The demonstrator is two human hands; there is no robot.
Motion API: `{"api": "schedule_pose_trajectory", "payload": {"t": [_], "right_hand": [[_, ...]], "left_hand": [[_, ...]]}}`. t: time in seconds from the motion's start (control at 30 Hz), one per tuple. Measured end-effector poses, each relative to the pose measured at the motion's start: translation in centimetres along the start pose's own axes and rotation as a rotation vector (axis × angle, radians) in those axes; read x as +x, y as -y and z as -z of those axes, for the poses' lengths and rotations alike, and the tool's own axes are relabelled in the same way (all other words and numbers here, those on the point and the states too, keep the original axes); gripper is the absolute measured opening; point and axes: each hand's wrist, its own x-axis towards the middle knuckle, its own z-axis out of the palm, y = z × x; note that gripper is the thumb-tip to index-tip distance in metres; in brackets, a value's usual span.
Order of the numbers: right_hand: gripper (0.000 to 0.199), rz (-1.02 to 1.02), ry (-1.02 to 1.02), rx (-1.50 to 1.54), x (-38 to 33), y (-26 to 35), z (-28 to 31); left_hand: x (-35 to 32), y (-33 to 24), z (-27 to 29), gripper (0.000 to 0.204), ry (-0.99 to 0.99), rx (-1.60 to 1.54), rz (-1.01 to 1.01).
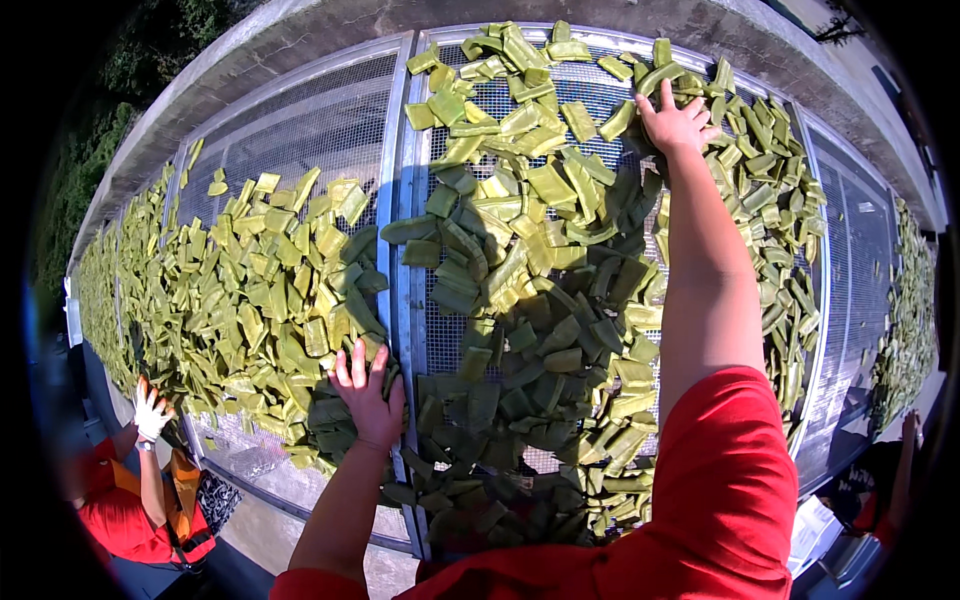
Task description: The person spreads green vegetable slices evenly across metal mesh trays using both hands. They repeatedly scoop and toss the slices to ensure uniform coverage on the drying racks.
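Observation:
Flat, thick green plant pieces (pixel 550 187), cut into short slabs, lie spread over metal mesh drying screens (pixel 600 78). They look like cut vegetable or fleshy leaf, but I cannot tell the kind. My right arm reaches far forward, and my right hand (pixel 676 127) rests on the pieces at the far part of the screen in front of me, fingers spread. Nearer and to the left, my left hand (pixel 371 404) lies with fingers apart on shaded pieces beside the metal frame bar (pixel 398 250). Neither hand grips a piece.
A co-worker's white-gloved hand (pixel 150 413) touches pieces at the left screen. Another person (pixel 880 480) stands at the right edge. A concrete ledge (pixel 330 35) curves behind the screens. A mesh screen (pixel 845 230) to the right shows mostly bare wire. My shadow falls across the middle.

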Motion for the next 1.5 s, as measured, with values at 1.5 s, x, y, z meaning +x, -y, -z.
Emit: {"api": "schedule_pose_trajectory", "payload": {"t": [1.5], "right_hand": [[0.067,0.508,0.522,0.068,-51.8,-32.8,7.0]], "left_hand": [[-18.8,-28.8,0.9,0.068,0.453,0.000,-0.729]]}}
